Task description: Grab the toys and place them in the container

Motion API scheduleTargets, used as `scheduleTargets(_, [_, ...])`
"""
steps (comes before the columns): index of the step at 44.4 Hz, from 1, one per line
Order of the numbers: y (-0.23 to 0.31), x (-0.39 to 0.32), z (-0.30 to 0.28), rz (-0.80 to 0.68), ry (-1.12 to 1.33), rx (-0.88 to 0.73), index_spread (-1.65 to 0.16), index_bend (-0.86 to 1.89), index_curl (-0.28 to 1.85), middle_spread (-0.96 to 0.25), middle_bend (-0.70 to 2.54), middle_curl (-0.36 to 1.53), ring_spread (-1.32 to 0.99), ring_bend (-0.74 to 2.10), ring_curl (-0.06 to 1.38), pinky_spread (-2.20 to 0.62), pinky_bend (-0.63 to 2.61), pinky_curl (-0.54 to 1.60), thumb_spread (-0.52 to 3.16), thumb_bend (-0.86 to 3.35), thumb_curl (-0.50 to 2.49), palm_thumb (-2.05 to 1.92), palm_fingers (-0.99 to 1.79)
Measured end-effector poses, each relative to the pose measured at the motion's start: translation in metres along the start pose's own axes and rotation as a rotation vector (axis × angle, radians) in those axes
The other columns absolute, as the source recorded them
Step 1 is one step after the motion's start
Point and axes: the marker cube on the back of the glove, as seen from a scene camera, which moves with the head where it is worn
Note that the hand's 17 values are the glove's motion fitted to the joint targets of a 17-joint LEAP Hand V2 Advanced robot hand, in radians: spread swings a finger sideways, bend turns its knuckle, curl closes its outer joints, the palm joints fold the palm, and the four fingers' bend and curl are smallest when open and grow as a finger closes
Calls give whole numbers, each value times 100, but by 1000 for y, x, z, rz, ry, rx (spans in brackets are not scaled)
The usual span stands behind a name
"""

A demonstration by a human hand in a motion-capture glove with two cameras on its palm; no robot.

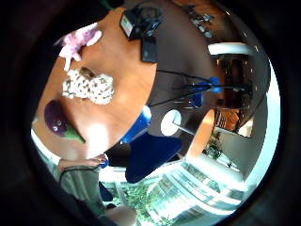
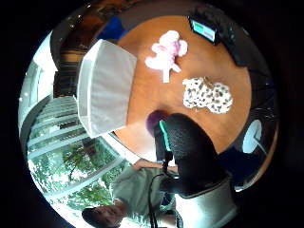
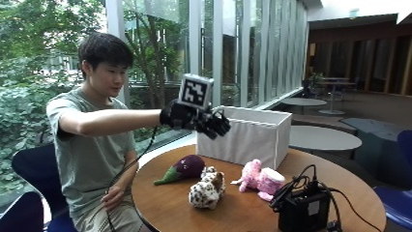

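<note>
Round wooden bench by windows | toys: purple eggplant plush, spotted plush, pink plush, near white container | right hand raised above, fingers loosely curled, empty, likely poised to reach.

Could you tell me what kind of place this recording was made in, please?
Probably an office or campus lounge: tall glass window wall with greenery outside, several round tables like the round wooden table, and blue chairs.
</note>
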Motion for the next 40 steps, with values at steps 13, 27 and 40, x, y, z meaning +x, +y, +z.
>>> scheduleTargets(13, [-37, -6, 140, -146, 69, -112, -18, 4, 3, 0, 18, 12, -3, 37, 12, 0, 80, 26, 100, 3, 12, 6, -13])
scheduleTargets(27, [-55, -13, 162, -184, 52, 51, -21, 15, 7, -16, 61, 31, -22, 89, 29, -18, 85, 30, 116, 6, 24, 21, 72])
scheduleTargets(40, [-65, -11, 75, -254, -117, -26, -30, 49, 15, -24, 96, 47, -35, 101, 37, -29, 76, 31, 87, 20, 46, 58, 120])
